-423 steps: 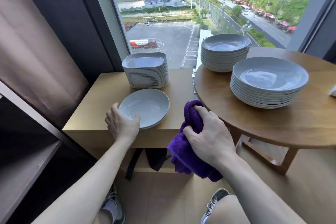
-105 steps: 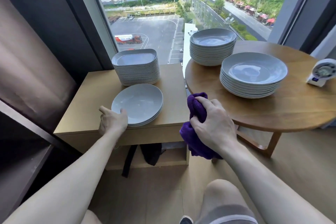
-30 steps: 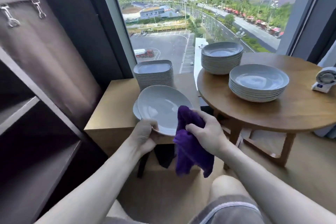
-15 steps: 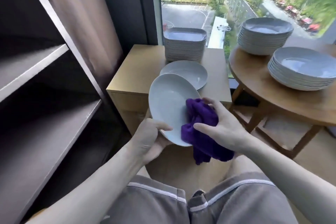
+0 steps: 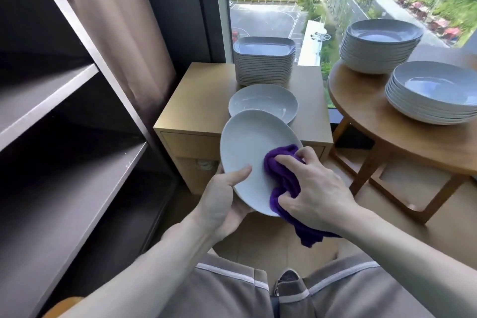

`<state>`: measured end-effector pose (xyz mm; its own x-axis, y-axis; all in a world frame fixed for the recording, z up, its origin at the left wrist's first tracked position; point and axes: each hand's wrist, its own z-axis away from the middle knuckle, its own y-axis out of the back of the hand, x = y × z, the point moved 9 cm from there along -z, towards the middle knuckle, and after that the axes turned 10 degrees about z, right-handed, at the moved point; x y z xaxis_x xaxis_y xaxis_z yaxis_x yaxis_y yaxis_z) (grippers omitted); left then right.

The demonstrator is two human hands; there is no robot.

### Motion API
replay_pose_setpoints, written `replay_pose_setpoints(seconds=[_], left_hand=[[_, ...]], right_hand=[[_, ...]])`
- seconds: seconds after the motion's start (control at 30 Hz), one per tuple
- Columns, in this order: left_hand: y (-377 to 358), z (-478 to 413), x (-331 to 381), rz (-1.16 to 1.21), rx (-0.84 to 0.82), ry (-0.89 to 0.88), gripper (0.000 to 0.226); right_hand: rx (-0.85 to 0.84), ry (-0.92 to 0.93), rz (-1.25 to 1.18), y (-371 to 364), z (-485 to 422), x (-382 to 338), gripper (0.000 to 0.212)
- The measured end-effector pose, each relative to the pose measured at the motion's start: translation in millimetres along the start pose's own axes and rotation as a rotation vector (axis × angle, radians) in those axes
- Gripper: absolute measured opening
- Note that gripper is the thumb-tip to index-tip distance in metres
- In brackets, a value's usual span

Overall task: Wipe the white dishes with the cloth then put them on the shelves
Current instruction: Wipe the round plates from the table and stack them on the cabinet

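Tilted plate: smooth, shiny white, like glazed clay. Cloth: soft, fuzzy purple, not shiny. Stacked dishes: same smooth white, light glints on top. Cabinet: pale wood look, flat, smooth, dull. Round table: warmer wood, smooth, slight shine. Shelves: dark grey boards, smooth, dull. Curtain: brown cloth, soft folds. Shorts: grey cloth, white trim. Floor: pale wood look, smooth.

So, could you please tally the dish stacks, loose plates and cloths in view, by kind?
Tall dish stacks: 3 (square stack, rear round stack, front round stack)
Loose plates: 2 (held plate, plate on the cabinet, perhaps hiding more beneath)
Purple cloth: 1
Total: 6
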<state>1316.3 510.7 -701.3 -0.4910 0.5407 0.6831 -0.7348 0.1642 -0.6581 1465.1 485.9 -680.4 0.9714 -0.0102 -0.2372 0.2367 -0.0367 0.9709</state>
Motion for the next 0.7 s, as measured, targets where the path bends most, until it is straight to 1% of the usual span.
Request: replay_pose_setpoints(seconds=[0.07,0.1,0.23,0.33,0.4,0.5,0.6,0.7], left_hand=[[5.3,-3.9,-6.2,-0.017,0.06,0.062,0.047],[8.7,-6.1,-8.9,-0.027,0.081,0.085,0.051],[17.6,-10.5,-17.3,-0.06,0.13,0.109,0.083],[16.7,-7.7,-33.3,-0.08,0.119,0.154,0.089],[12.0,-6.3,-42.9,-0.111,0.101,0.17,0.082],[0.6,-7.8,-42.9,-0.197,0.06,0.142,0.068],[-4.5,-10.4,-35.5,-0.247,0.045,0.096,0.066],[-5.3,-11.1,-24.1,-0.29,0.046,0.051,0.069]], right_hand=[[-0.043,0.067,0.05,-1.9,2.1,-5.3,0.062],[-0.068,0.12,0.054,-3.7,4.3,-11.9,0.061],[-0.137,0.361,0.012,-8.4,20.3,-44.1,0.054],[-0.094,0.402,-0.079,-1.8,24.6,-49.1,0.054],[-0.025,0.375,-0.094,4.6,21.7,-44.3,0.053],[0.074,0.264,-0.027,12.2,9.7,-25.9,0.055],[0.096,0.152,0.003,12.2,-2.4,-3.4,0.059],[0.072,0.059,0.043,5.1,-11.9,16.2,0.059]])
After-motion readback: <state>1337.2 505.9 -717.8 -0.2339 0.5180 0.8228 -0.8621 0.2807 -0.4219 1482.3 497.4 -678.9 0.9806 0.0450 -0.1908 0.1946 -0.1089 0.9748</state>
